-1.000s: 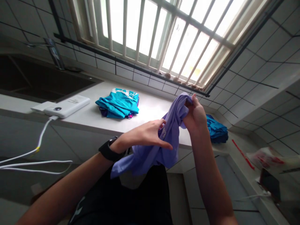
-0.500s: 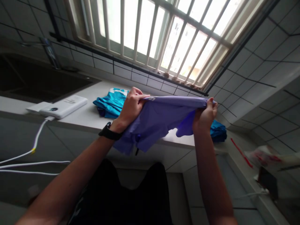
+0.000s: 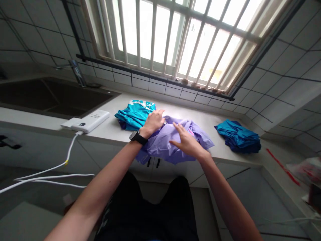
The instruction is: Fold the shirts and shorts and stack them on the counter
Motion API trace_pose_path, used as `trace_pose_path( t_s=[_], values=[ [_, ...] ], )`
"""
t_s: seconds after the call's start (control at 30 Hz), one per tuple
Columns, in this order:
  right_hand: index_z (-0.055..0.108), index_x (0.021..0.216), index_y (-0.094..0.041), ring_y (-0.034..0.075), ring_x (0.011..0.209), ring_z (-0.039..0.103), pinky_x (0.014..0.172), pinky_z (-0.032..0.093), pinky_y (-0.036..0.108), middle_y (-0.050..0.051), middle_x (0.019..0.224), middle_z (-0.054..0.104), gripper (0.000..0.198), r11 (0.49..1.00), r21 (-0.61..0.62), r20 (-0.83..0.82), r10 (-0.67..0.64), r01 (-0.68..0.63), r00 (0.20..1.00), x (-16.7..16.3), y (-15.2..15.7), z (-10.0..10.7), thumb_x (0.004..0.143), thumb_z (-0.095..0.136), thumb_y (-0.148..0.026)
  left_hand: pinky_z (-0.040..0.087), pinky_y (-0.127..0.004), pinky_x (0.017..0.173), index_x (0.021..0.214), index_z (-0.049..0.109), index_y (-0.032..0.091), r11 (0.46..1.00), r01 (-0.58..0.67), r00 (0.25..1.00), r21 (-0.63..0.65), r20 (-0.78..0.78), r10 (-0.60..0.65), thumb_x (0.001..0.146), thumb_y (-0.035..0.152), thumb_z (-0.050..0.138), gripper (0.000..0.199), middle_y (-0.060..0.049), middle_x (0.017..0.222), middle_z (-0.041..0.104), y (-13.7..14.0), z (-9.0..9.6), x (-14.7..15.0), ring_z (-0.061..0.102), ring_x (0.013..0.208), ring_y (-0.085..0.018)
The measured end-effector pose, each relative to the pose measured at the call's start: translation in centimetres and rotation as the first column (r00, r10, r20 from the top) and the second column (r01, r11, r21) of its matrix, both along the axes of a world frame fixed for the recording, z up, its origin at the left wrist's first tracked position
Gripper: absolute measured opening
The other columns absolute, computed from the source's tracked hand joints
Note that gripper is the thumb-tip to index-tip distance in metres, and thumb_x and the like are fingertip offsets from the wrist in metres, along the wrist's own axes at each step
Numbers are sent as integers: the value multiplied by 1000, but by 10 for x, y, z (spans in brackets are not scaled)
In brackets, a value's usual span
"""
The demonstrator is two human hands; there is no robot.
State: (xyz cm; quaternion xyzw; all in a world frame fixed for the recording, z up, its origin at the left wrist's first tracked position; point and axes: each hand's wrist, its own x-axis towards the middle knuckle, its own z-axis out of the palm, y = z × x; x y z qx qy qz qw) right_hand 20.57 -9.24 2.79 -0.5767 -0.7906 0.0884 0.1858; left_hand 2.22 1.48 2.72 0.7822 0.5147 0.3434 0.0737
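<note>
A crumpled lavender cloth garment (image 3: 163,144) lies on the smooth white counter (image 3: 205,115), drooping over its front edge. The person's bare left hand (image 3: 153,122) is at the garment's upper left, beside a folded teal cloth pile (image 3: 134,115); whether it pinches, I can't tell. The bare right hand (image 3: 187,140) is over the fabric, thumb and fingers apart.

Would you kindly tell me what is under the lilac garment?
The white countertop lies beneath the lilac garment, and two black handles show below its hanging edge; anything else it covers is hidden.
</note>
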Motion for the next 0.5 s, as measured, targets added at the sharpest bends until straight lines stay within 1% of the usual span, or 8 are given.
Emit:
trace_pose_path(
  t_s=[0.07,0.1,0.17,0.27,0.33,0.4,0.47,0.5],
  values=[
    [32,167,-21,37,155,37,119,41,52,24,170,33,90,989,-145,193,25,4,981,-21,-14,-24,91,75,-44,51,-34,100,126,69,12,999,25,998,-28,-54,-27,89,18,60,39,-17,123,74,-3,-12,-2,68,113,-26],
    [34,166,-20,38,155,36,118,42,52,25,169,33,88,985,-171,273,14,34,962,-28,-19,-35,91,75,-42,52,-34,96,120,72,13,997,48,996,-53,-67,-52,89,20,61,34,-15,116,76,-6,-16,-6,70,107,-25],
    [40,163,-20,39,156,36,117,42,52,28,168,34,77,986,-136,384,-38,97,923,-37,-23,-50,95,72,-35,53,-32,87,104,76,15,985,116,988,-131,-82,-127,90,32,63,25,-11,98,77,-13,-21,-16,71,93,-24],
    [54,153,-21,36,146,50,112,45,47,26,158,49,52,993,-52,404,-78,108,911,-36,-19,-51,102,56,-24,52,-31,80,97,78,18,917,256,945,-306,-122,-305,77,55,78,42,-7,90,77,-23,-24,-35,71,89,-26],
    [69,136,-21,33,128,65,105,49,43,21,140,67,39,994,-81,315,-44,73,948,-27,-11,-41,103,48,-20,52,-32,86,107,77,19,840,348,885,-417,-149,-441,61,58,89,62,-7,101,78,-28,-22,-45,70,100,-29],
    [76,114,-20,29,111,72,97,51,38,15,119,77,33,994,-103,100,-22,33,995,-17,-3,-27,101,46,-20,52,-34,96,120,74,19,759,449,809,-470,-147,-569,53,53,94,78,-7,116,76,-32,-19,-49,67,112,-32],
    [75,97,-18,26,100,72,89,52,33,10,105,79,29,997,-76,-219,-27,10,975,-8,4,-12,99,47,-21,50,-37,102,124,72,19,705,549,752,-450,-102,-651,61,49,90,72,-9,125,73,-36,-15,-45,65,117,-31],
    [73,91,-18,24,95,71,85,52,31,8,99,78,27,998,-62,-388,-25,1,921,-6,5,-4,98,47,-23,50,-37,102,120,73,19,692,588,740,-419,-67,-669,69,49,85,60,-9,125,73,-38,-11,-41,65,115,-30]
  ],
)
